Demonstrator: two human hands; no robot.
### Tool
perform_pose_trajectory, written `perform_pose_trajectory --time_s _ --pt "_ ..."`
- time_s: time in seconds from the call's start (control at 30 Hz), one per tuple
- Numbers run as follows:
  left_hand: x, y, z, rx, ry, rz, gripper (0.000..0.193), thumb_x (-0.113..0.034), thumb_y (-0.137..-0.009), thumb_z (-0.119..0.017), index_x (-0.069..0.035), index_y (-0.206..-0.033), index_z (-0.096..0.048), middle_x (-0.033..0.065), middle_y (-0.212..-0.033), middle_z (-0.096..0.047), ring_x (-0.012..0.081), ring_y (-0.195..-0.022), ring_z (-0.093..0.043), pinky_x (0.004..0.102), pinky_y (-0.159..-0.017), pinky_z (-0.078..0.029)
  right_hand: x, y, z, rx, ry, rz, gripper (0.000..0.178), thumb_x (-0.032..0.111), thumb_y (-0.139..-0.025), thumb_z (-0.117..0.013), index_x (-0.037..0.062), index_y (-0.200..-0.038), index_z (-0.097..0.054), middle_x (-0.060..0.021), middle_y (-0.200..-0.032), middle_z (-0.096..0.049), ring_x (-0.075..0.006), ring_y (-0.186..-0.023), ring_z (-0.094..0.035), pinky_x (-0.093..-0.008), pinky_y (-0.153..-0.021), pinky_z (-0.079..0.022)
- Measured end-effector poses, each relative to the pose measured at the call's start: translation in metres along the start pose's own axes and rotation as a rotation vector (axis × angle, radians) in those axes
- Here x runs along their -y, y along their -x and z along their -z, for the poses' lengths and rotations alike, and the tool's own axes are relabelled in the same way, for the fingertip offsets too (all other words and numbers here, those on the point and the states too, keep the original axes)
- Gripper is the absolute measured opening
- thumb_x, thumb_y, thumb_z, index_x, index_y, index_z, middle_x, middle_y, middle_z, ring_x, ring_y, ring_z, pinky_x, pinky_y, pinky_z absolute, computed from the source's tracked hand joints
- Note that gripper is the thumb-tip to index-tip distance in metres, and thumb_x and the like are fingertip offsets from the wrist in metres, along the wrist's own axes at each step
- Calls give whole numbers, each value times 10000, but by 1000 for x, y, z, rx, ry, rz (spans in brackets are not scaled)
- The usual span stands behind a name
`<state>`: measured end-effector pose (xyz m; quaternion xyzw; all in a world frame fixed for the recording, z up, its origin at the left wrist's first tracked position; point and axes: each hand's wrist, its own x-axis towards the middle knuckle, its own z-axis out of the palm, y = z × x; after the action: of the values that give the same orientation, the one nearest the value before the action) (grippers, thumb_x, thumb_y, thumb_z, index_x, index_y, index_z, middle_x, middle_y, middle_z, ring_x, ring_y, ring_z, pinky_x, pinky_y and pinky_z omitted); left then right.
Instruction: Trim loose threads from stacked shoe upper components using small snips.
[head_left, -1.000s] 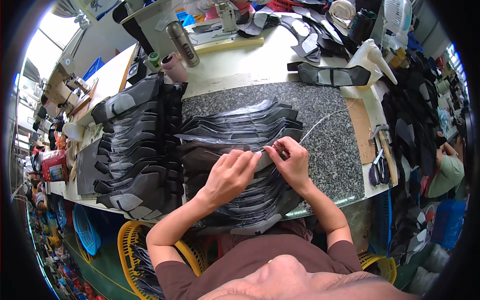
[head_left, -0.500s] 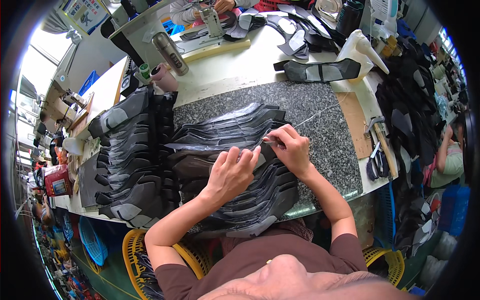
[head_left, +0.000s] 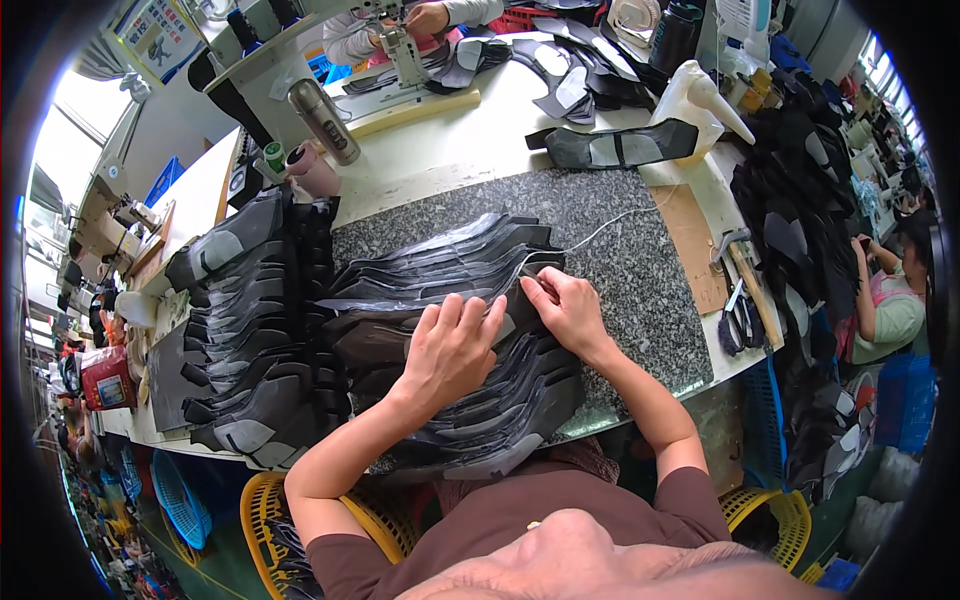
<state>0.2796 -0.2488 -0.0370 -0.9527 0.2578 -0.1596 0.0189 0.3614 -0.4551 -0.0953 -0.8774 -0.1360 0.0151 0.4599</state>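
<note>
A fanned stack of dark shoe-upper pieces (head_left: 440,270) lies across a speckled granite slab (head_left: 640,260). My left hand (head_left: 450,350) presses flat on the pieces, fingers together. My right hand (head_left: 565,305) pinches a thin white cord (head_left: 610,228) at the stack's right edge; the cord trails up and right over the slab. More dark pieces (head_left: 500,420) overlap toward the table's front edge.
A second pile of grey and black uppers (head_left: 250,330) lies to the left. Scissors (head_left: 738,325) and a hammer (head_left: 740,262) rest at the right. A white squeeze bottle (head_left: 700,95), a metal flask (head_left: 322,120) and sewing machines stand behind. Another person (head_left: 890,300) sits at right. Yellow baskets (head_left: 265,520) below.
Both hands stayed on the stack; my left hand flattened lower onto the pieces while my right hand kept pinching the cord. The view shifted slightly.
</note>
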Motion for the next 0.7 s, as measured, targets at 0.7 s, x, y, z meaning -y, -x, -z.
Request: perform_pose_trajectory --time_s 0.7 --pt "-10 14 22 -211 305 -31 374 -132 -827 -773 -139 -1194 -704 19 -1048 -596 208 -916 -596 357 -759 -448 -112 -50 48 -22 13 419 60 78 -958 -693 37 -1002 -696 -99 -958 -705 -260 -841 -720 -354 -726 -555"
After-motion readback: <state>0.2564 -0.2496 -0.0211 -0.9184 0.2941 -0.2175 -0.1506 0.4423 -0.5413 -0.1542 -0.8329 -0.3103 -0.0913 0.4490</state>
